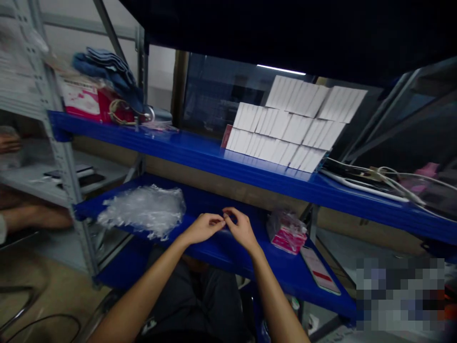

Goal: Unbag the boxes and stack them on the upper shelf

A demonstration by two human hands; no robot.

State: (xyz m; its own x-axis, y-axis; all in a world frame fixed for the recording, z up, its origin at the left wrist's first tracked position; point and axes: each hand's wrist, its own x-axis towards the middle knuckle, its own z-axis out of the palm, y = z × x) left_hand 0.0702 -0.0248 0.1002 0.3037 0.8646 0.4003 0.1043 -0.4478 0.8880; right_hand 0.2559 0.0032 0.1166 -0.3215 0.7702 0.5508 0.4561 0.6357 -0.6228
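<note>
My left hand (205, 227) and my right hand (241, 229) meet above the lower blue shelf (228, 257), their fingertips touching. Thumb and fingers are pinched on both sides. Whatever lies between them, if anything, is too small and blurred to make out. Left of my hands lies a heap of clear plastic bags (146, 209). To the right sits a pink box (288, 236) partly covered by clear plastic wrap. Beyond it a phone (320, 270) lies face up, its screen lit.
White boxes (285, 124) stand stacked in rows on the upper blue shelf (200, 148). White cables (403, 183) lie at its right end. A red and white carton (85, 101) with blue cloth (107, 66) is at its left. Another person's hand (9, 143) shows far left.
</note>
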